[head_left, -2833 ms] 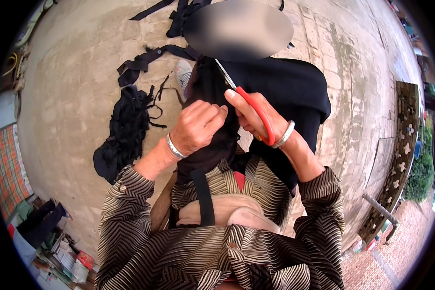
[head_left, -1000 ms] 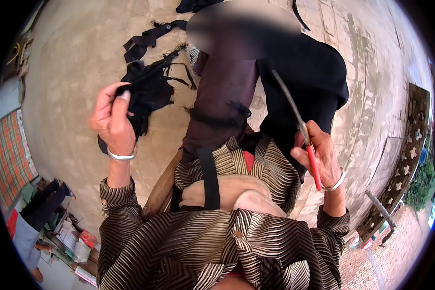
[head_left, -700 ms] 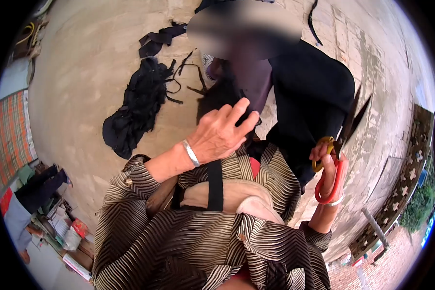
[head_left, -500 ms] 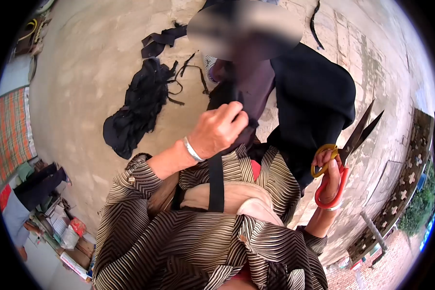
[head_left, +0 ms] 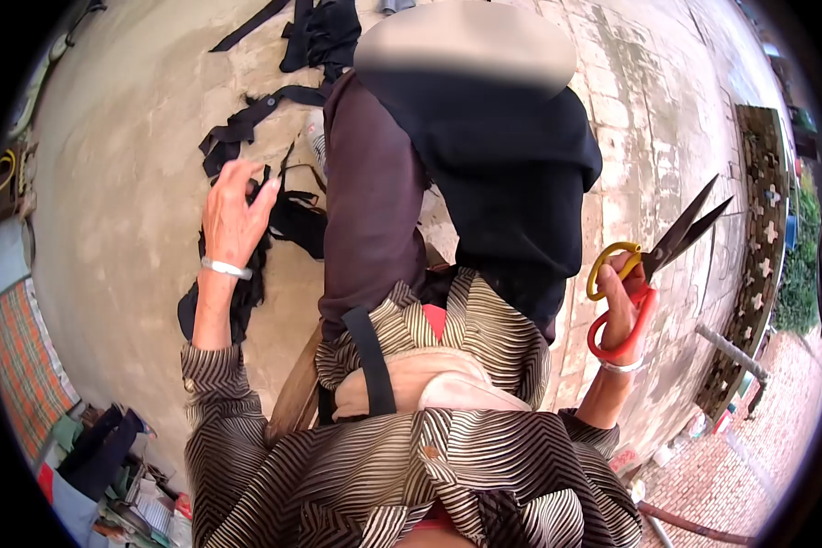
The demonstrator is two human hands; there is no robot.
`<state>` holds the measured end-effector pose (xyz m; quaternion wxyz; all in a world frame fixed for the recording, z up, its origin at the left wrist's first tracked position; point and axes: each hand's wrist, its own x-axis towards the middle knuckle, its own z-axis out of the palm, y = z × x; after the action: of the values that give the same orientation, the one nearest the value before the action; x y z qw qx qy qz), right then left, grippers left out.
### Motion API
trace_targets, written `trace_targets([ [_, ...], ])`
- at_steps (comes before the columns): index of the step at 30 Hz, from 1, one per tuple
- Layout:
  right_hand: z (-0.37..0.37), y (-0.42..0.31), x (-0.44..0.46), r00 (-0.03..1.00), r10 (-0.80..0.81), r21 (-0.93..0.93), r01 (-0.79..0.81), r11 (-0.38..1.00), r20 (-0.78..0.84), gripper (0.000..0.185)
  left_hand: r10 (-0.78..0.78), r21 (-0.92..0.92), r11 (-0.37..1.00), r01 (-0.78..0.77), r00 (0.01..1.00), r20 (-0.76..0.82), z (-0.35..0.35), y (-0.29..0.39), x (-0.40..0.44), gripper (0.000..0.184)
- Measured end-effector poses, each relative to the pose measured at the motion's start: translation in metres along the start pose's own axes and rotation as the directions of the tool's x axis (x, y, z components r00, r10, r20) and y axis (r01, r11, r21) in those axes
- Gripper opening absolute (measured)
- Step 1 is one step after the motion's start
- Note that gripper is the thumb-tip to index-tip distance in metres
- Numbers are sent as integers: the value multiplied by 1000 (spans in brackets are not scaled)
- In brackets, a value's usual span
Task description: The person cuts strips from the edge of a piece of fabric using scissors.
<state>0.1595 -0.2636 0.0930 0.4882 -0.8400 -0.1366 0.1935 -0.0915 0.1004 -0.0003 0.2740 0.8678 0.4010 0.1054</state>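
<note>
My left hand is out to the left over black cloth scraps on the ground. Its thumb stands apart from loosely bent fingers, and nothing shows in its grasp. Scissors with one yellow and one red handle are in my right hand, their dark blades spread and pointing up and right. A large piece of black cloth lies over one of my legs. The other leg, in dark maroon trousers, is uncovered. A blurred patch hides the cloth's far end.
More dark strips and black pieces lie on the concrete ground ahead. A plaid cloth and a pile of clutter are at the left. A patterned low wall runs along the right.
My left hand has moved from the cloth at my lap to the scraps at the left, and its fingers have loosened. The scissors stay in my right hand, blades still apart.
</note>
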Motion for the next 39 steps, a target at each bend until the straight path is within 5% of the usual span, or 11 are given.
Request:
trace_targets([
  [3, 13, 3, -6, 980, -198, -202, 192, 960, -10, 22, 309, -28, 948, -318, 935, -174, 8, 21, 50, 28],
  [5, 19, 15, -9, 963, -265, -317, 268, 910, 55, 28, 303, -229, 916, -329, 943, -139, 9, 55, 71, 32],
  [7, 29, 6, -16, 992, -79, -436, 113, 893, 96, 43, 406, -225, 880, -419, 908, -105, 17, 77, 91, 39],
  [9, 35, 25, -11, 949, -302, -452, 308, 837, 86, 44, 372, -303, 889, -344, 927, 39, 17, 92, 98, 44],
  [11, 37, 32, -9, 956, -291, -461, 267, 847, 18, 37, 558, -182, 826, -533, 817, 142, 22, 105, 99, 52],
  [17, 33, 42, 6, 956, -289, -480, 233, 846, -46, 29, 585, -60, 806, -589, 778, 228, 31, 112, 92, 50],
  [29, -24, -31, 74, 938, -343, 241, 345, 907, -50, 21, 607, 245, 750, -614, 787, 111, 51, 122, 96, 41],
  [33, -48, -80, 122, 892, -452, 381, 413, 827, 14, 20, 658, 107, 752, -651, 730, -183, 73, 102, 139, 22],
  [35, -60, -105, 161, 861, -507, 388, 452, 803, 47, 18, 453, -186, 830, -525, 831, -323, 69, 101, 172, 11],
  [37, -72, -126, 198, 712, -702, 358, 663, 657, -32, 15, 274, -308, 859, -408, 876, -397, 36, 126, 185, 9],
  [39, -86, -152, 221, 585, -810, 167, 803, 572, -39, 17, 267, -385, 737, -555, 763, -588, -1, 153, 191, 9],
])
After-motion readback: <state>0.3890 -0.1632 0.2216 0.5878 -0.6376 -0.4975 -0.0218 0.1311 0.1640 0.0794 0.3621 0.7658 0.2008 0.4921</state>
